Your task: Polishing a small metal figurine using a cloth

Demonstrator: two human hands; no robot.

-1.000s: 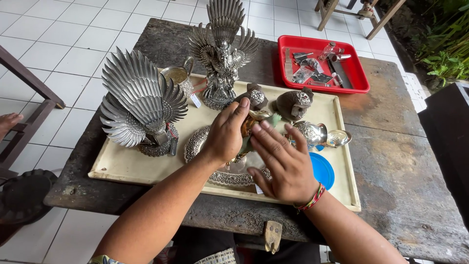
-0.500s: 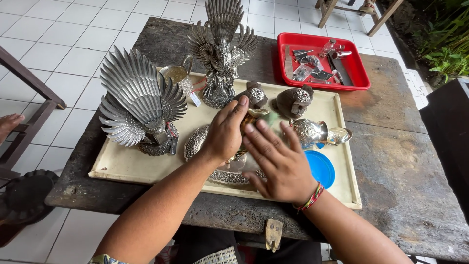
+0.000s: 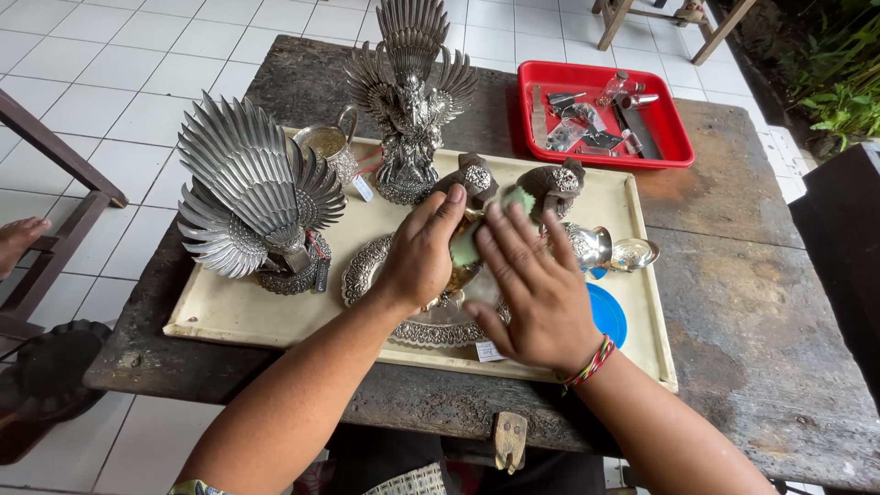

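Here both hands work over an ornate silver tray point(image 3: 417, 325) that lies on a cream board point(image 3: 229, 312) on the dark wooden table point(image 3: 761, 321). The left hand point(image 3: 423, 252) curls over a brass-coloured piece point(image 3: 465, 261) at the middle of the tray, fingers together and pressed on it. The right hand point(image 3: 536, 289) lies flat, fingers spread apart, with a pale green cloth point(image 3: 466, 246) showing between the two hands; whether it pinches the cloth I cannot tell.

Compared with a second ago, the right hand has opened out: its fingers now point further up the board, towards the two dark bird heads point(image 3: 513, 183) and the small silver pot point(image 3: 591, 247), and more of the green cloth shows near the fingertips. The left hand has hardly shifted.

Around them nothing has moved: the fan-tailed silver bird point(image 3: 247, 197) stands at the left, the tall winged figure point(image 3: 410, 92) at the back beside a small silver jug point(image 3: 332, 147), a blue lid point(image 3: 607, 316) just right of the right hand, and a red tray point(image 3: 600, 156) of tools beyond the board.
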